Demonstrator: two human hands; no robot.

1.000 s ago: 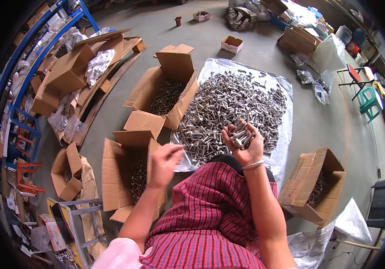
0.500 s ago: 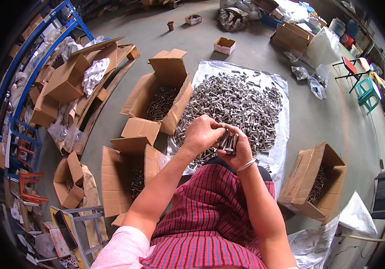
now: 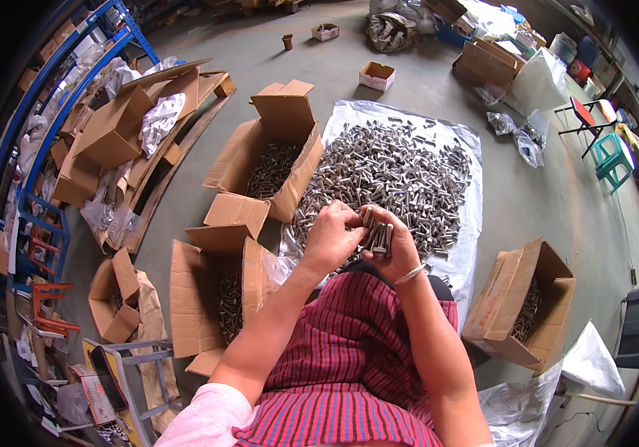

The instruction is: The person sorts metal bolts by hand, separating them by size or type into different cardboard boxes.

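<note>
1. The scene is bright and evenly lit by soft daylight, with the strongest brightness at the upper right edge.
2. Shadows are faint and short; the cardboard boxes (image 3: 275, 160) cast only mild ones on the grey floor (image 3: 528, 201).
3. The silver sheet (image 3: 468, 223) and the heap of metal bolts (image 3: 394, 171) show pale glare.
4. Fisheye distortion bends the blue racks (image 3: 29, 156) and darkens the corners to black.
5. The centre is sharp; the rim is softer.

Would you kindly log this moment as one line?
right hand: holds bolt bundle | left hand: touching bundle | below: bolt pile on plastic sheet
</note>
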